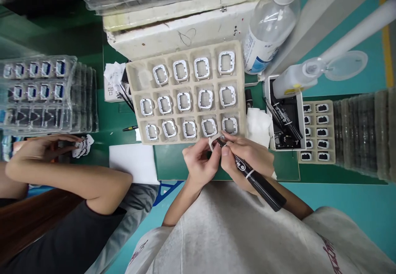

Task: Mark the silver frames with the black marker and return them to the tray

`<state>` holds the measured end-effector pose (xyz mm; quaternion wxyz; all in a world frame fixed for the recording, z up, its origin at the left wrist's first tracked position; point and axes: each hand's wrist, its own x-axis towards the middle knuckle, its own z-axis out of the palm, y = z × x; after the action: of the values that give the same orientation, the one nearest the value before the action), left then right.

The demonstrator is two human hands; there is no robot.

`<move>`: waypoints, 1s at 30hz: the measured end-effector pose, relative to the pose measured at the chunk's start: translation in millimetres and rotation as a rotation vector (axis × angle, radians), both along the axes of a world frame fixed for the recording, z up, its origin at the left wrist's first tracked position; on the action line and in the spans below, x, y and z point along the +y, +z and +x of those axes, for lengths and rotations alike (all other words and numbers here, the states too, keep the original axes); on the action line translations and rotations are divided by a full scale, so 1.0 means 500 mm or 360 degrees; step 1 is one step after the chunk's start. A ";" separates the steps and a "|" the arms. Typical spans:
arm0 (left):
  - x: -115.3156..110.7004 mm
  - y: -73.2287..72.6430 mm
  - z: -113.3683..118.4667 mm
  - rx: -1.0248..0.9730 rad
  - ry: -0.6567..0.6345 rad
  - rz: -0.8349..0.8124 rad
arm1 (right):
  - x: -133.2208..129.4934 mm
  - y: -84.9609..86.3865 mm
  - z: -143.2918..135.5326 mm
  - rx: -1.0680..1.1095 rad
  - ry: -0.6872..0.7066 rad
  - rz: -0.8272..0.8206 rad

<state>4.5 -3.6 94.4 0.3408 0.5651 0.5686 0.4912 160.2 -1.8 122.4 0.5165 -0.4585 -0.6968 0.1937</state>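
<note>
My left hand [202, 160] pinches a small silver watch-case frame [213, 142] just off the near edge of a beige compartment tray [185, 142]. A black marker pen [260, 183] is gripped in my right hand [247, 158], its tip end against or very close to the frame; fingers hide the exact contact. Most of the tray's compartments hold a similar squarish metal frame, such as the frame [202, 68] in the back row. The back-left compartment [140, 76] has no frame in it.
Right of the tray lie white tissue [258, 126] and a box [301, 144] with markers. A clear bottle [269, 26] and a pump bottle [297, 78] stand behind. Stacked trays [361, 134] are far right. At left, a co-worker's arm [71, 179] reaches toward clear trays [83, 97].
</note>
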 end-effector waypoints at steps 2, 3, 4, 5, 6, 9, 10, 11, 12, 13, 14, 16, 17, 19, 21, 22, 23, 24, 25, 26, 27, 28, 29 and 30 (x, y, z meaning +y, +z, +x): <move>0.002 0.000 0.001 0.0005 0.0011 -0.0020 | -0.004 -0.003 0.005 -0.0027 -0.0015 -0.0052; 0.003 0.000 0.001 -0.0007 0.0012 -0.0027 | -0.005 -0.004 0.008 -0.0016 -0.0007 -0.0043; 0.005 0.001 0.002 -0.0031 0.0015 -0.0038 | -0.006 -0.006 0.010 -0.0009 0.0024 -0.0038; 0.006 0.003 0.003 -0.0066 0.0020 -0.0054 | -0.006 -0.008 0.012 0.0000 0.0047 -0.0048; 0.008 0.004 0.004 -0.0110 0.0024 -0.0086 | -0.006 -0.009 0.013 0.0028 0.0039 -0.0041; 0.013 0.010 0.008 -0.0284 0.0057 -0.0229 | -0.005 -0.007 0.016 0.0064 0.0027 -0.0072; 0.014 0.011 0.010 -0.0350 0.0069 -0.0280 | -0.006 -0.006 0.016 0.0061 0.0026 -0.0095; 0.015 0.012 0.011 -0.0417 0.0075 -0.0326 | -0.006 -0.004 0.015 0.0055 0.0032 -0.0117; 0.015 0.013 0.012 -0.0484 0.0078 -0.0367 | -0.007 -0.002 0.014 0.0051 0.0042 -0.0140; 0.014 0.013 0.012 -0.0549 0.0073 -0.0405 | -0.007 -0.001 0.013 0.0072 0.0026 -0.0144; 0.013 0.012 0.012 -0.0608 0.0067 -0.0445 | -0.008 0.000 0.011 0.0110 0.0002 -0.0131; 0.010 0.011 0.012 -0.0711 0.0063 -0.0519 | -0.007 -0.001 0.007 0.0162 -0.0022 -0.0105; 0.008 0.011 0.012 -0.0756 0.0066 -0.0550 | -0.007 -0.002 0.005 0.0169 -0.0026 -0.0085; 0.006 0.011 0.013 -0.0838 0.0066 -0.0585 | -0.005 -0.005 0.002 0.0178 -0.0049 -0.0004; 0.006 0.013 0.014 -0.0904 0.0053 -0.0589 | -0.003 -0.007 0.000 0.0177 -0.0084 0.0080; 0.007 0.014 0.014 -0.0929 0.0047 -0.0587 | -0.001 -0.008 -0.001 0.0162 -0.0081 0.0095; 0.008 0.015 0.015 -0.0948 0.0041 -0.0585 | 0.000 -0.008 -0.002 0.0147 -0.0071 0.0108; 0.010 0.017 0.016 -0.0964 0.0036 -0.0584 | 0.002 -0.009 -0.003 0.0137 -0.0060 0.0123; 0.011 0.018 0.016 -0.0979 0.0031 -0.0582 | 0.003 -0.009 -0.003 0.0135 -0.0049 0.0143; 0.012 0.020 0.016 -0.0999 0.0027 -0.0579 | 0.005 -0.009 -0.003 0.0144 -0.0027 0.0171; 0.014 0.020 0.017 -0.1025 0.0019 -0.0574 | 0.007 -0.009 -0.003 0.0149 0.0007 0.0193; 0.014 0.021 0.017 -0.1058 0.0008 -0.0569 | 0.008 -0.009 -0.003 0.0166 0.0034 0.0226; 0.015 0.022 0.017 -0.1097 -0.0006 -0.0565 | 0.010 -0.009 -0.004 0.0193 0.0047 0.0263; 0.015 0.022 0.016 -0.1139 -0.0017 -0.0562 | 0.012 -0.009 -0.005 0.0213 0.0057 0.0290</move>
<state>12.7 4.0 105.4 0.6118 0.2939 0.4868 0.5499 157.9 4.0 117.7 0.5978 -0.3833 -0.6835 0.1689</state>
